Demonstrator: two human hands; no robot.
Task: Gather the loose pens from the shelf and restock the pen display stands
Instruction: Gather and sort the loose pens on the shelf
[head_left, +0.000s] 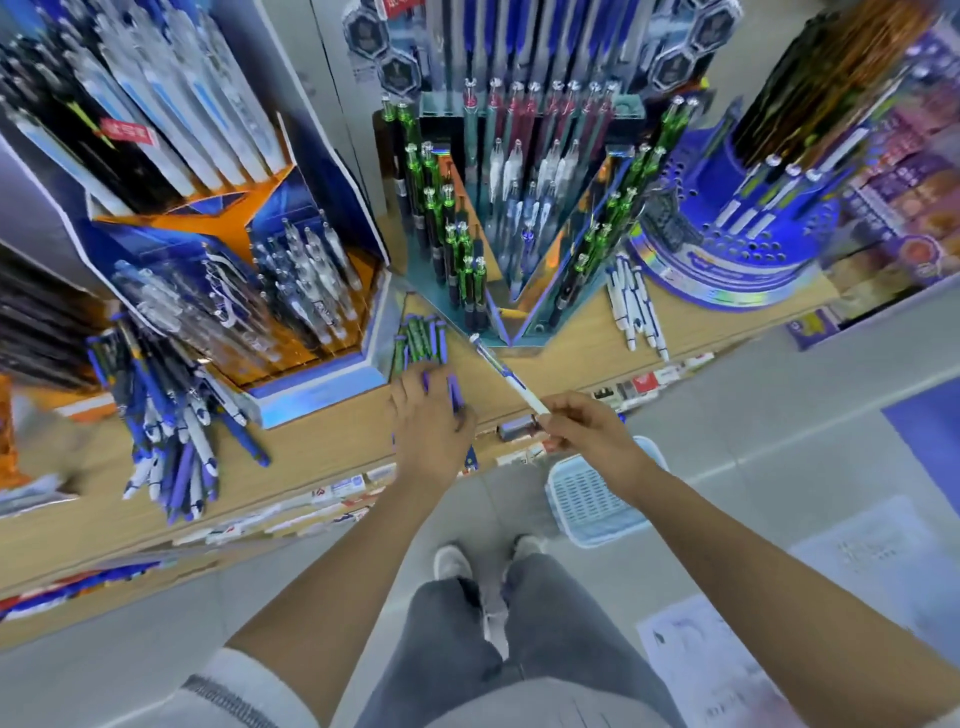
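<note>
My left hand (431, 415) lies on a small pile of green and blue pens (421, 340) on the wooden shelf (332, 447), its fingers curled round a few blue ones. My right hand (582, 426) pinches a white and blue pen (506, 375) by its lower end; the pen points up-left toward the teal V-shaped display stand (511, 223), which holds green, white and red pens. A larger heap of blue and white pens (176, 431) lies on the shelf at the left. Several white pens (636, 306) lie to the right of the teal stand.
An orange and blue stand (291, 291) with clear pens is at the left. A round purple stand (737, 228) with holes is at the right. Price labels line the shelf edge. A pale blue plastic basket (592, 499) sits on the floor by my feet.
</note>
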